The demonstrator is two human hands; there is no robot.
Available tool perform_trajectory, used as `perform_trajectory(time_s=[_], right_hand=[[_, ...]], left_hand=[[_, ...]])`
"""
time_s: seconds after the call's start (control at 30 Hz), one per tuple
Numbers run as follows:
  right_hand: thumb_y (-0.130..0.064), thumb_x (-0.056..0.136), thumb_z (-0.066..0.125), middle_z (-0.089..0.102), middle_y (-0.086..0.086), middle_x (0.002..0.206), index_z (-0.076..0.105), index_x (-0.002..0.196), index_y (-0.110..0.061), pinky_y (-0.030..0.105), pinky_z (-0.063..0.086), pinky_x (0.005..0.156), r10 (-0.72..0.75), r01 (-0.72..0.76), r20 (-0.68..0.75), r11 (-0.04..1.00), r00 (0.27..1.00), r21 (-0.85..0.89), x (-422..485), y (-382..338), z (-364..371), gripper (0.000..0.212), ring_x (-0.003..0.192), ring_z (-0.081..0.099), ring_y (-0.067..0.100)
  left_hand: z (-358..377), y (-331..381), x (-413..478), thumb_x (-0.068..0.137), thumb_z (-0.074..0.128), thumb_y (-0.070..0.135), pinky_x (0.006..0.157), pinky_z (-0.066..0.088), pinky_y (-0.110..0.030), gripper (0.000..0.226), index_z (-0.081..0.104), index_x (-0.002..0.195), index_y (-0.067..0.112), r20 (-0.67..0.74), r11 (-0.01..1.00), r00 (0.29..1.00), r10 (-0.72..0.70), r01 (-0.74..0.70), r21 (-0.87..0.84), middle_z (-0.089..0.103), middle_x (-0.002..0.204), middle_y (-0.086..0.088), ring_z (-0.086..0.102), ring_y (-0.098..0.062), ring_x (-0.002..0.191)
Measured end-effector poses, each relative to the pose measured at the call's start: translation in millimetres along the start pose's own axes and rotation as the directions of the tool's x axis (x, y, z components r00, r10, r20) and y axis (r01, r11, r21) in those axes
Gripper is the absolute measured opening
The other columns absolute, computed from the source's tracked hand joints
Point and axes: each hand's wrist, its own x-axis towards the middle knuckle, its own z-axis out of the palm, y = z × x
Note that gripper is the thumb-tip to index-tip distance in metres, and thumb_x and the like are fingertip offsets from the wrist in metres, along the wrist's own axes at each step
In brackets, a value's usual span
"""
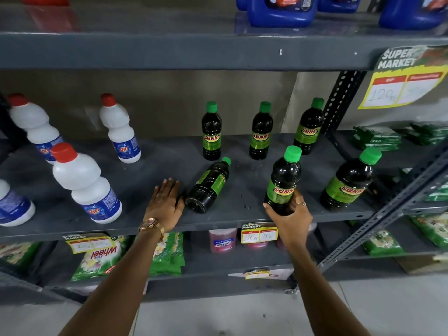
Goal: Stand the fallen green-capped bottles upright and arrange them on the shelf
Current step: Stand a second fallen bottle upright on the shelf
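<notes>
One dark green-capped bottle (209, 186) lies on its side on the grey shelf (150, 170), cap pointing to the back right. My left hand (165, 202) rests flat on the shelf with fingers apart, just left of that bottle's base. My right hand (289, 214) grips the lower part of an upright green-capped bottle (283, 179) near the front edge. Three more stand upright at the back: one (211, 132), a second (261, 132) and a third (309, 128). Another upright bottle (348, 181) stands at the front right.
White red-capped bottles (84, 185) stand on the left half of the shelf, another (120, 129) further back. Blue jugs (281, 10) sit on the shelf above. A slotted upright post (339, 103) bounds the right side. Green packets (167, 255) fill the shelf below.
</notes>
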Motion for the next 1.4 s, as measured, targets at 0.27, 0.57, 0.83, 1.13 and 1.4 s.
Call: perform_trajectory(time_s=[0.27, 0.57, 0.83, 1.13, 1.4], right_hand=[[-0.052, 0.062, 0.080, 0.067, 0.000, 0.118, 0.052, 0.131, -0.023, 0.046, 0.051, 0.093, -0.001, 0.001, 0.010, 0.999, 1.000, -0.050, -9.5, -0.9, -5.3, 0.079, 0.109, 0.062, 0.018], [-0.042, 0.064, 0.082, 0.067, 0.002, 0.113, 0.054, 0.126, -0.017, 0.046, 0.054, 0.088, -0.049, 0.049, -0.003, 0.997, 0.999, -0.055, -10.0, -0.9, -5.7, 0.073, 0.103, 0.063, 0.019], [-0.045, 0.061, 0.080, 0.064, 0.004, 0.115, 0.050, 0.129, -0.016, 0.047, 0.055, 0.086, -0.019, 0.019, -0.014, 0.999, 1.000, -0.043, -12.5, 2.5, -1.3, 0.079, 0.104, 0.063, 0.021], [-0.035, 0.068, 0.084, 0.042, 0.011, 0.143, 0.033, 0.146, -0.011, 0.036, 0.041, 0.107, -0.030, 0.033, -0.121, 0.999, 0.992, 0.021, -30.7, 2.9, 3.9, 0.096, 0.131, 0.045, 0.024], [-0.071, 0.081, 0.049, 0.054, -0.005, 0.111, 0.060, 0.116, -0.018, 0.034, 0.043, 0.091, -0.117, 0.133, 0.127, 0.984, 0.985, -0.122, -95.7, -87.0, 73.6, 0.065, 0.108, 0.048, 0.014]], left_hand=[[-9.0, 7.3, -2.5, 0.100, 0.030, 0.030, 0.122, 0.000, -0.039, 0.054, 0.014, 0.149, 0.013, 0.066, 1.000, 0.998, -0.021, 0.020, 0.018, 0.008, 0.160, -0.010, 0.001, -0.021, 0.148], [-8.4, 5.8, -2.5, 0.100, 0.033, 0.029, 0.122, 0.000, -0.039, 0.053, 0.017, 0.148, 0.014, 0.054, 1.000, 0.998, -0.018, 0.018, -0.002, 0.011, 0.159, -0.009, 0.004, -0.021, 0.148], [-8.2, 3.3, -1.5, 0.098, 0.036, 0.029, 0.121, 0.001, -0.039, 0.053, 0.022, 0.147, 0.014, 0.032, 1.000, 0.999, -0.002, 0.002, -0.008, 0.016, 0.159, -0.009, 0.007, -0.021, 0.147], [-9.9, -6.9, -0.3, 0.098, 0.035, 0.034, 0.120, 0.007, -0.038, 0.055, 0.021, 0.147, 0.014, 0.057, 0.997, 0.996, 0.071, -0.071, 0.007, 0.017, 0.158, -0.010, 0.011, -0.023, 0.147], [-21.1, -22.9, 4.8, 0.088, 0.031, 0.045, 0.112, 0.031, -0.039, 0.060, 0.042, 0.139, 0.016, -0.005, 0.980, 0.980, 0.198, -0.198, 0.010, 0.039, 0.149, -0.009, 0.038, -0.025, 0.137]])
